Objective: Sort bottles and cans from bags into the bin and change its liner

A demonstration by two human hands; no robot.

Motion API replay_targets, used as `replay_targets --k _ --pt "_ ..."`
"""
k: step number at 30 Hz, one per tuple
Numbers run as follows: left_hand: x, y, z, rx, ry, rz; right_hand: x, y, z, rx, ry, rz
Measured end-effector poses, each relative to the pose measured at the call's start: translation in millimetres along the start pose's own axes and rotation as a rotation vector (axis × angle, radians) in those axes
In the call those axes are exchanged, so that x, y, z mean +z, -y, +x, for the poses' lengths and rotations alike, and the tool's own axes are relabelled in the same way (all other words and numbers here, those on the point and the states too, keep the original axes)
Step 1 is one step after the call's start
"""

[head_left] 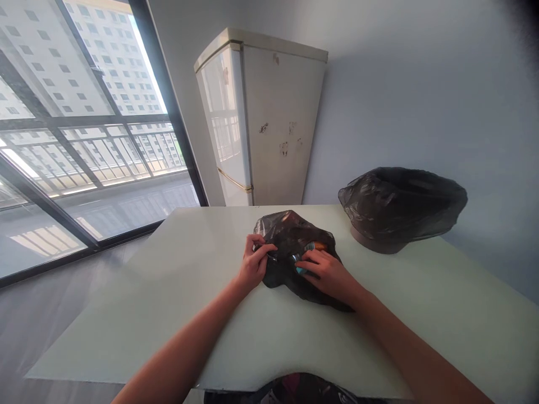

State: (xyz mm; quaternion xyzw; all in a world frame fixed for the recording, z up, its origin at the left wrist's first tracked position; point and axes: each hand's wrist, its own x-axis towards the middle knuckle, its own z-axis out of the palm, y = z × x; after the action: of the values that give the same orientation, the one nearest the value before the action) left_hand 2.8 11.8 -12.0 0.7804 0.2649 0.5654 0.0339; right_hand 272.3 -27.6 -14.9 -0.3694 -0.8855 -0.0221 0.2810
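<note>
Pinching the black bag [290, 227] open with my left hand [254, 261], I curl my right hand [325, 270] over coloured items [318, 246], grip unclear; they still lie inside.

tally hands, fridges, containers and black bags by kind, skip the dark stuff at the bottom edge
Hands: 2 (left hand, right hand)
Black bags: 2 (flatter bag, bag over the container)
Containers: 1 (brown container)
Fridges: 1 (pale fridge)
Total: 6

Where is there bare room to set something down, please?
Left of the left hand, the table is bare to its edge; so is the patch between right forearm and bin. The bag and right hand crowd the middle.
</note>
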Motion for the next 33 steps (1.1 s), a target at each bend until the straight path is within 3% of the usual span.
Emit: replay_targets --k 4,8,16,18,22,26,29,33 --pt "-0.4 -0.1 -0.3 -0.016 0.009 0.014 -16.1 6.2 1.5 0.074 -0.133 0.174" --pt "0.4 0.8 -1.4 -0.024 0.008 0.007 -32.8 11.3 2.7 0.220 -0.435 0.236" --pt "-5.1 -5.0 -1.2 -0.038 0.091 -0.054 -38.8 2.3 3.0 0.767 -1.060 0.404" --pt "-7.5 -6.2 -1.1 -0.032 0.128 -0.109 -38.8 -3.0 4.3 0.830 -1.145 0.474" --pt "-7.6 -4.7 -1.4 -0.006 0.149 -0.204 -34.1 -13.0 6.1 0.822 -1.124 0.712" --pt "-4.4 -4.4 0.6 0.021 0.102 -0.190 -25.0 -9.6 8.5 0.735 -0.921 0.961" --pt "-3.6 -5.5 3.6 -0.012 0.051 -0.149 -21.7 0.5 10.4 0.704 -0.798 0.994" --pt "-5.2 -4.3 6.9 -0.013 -0.050 -0.108 -22.6 8.2 11.3 0.680 -0.777 1.024"
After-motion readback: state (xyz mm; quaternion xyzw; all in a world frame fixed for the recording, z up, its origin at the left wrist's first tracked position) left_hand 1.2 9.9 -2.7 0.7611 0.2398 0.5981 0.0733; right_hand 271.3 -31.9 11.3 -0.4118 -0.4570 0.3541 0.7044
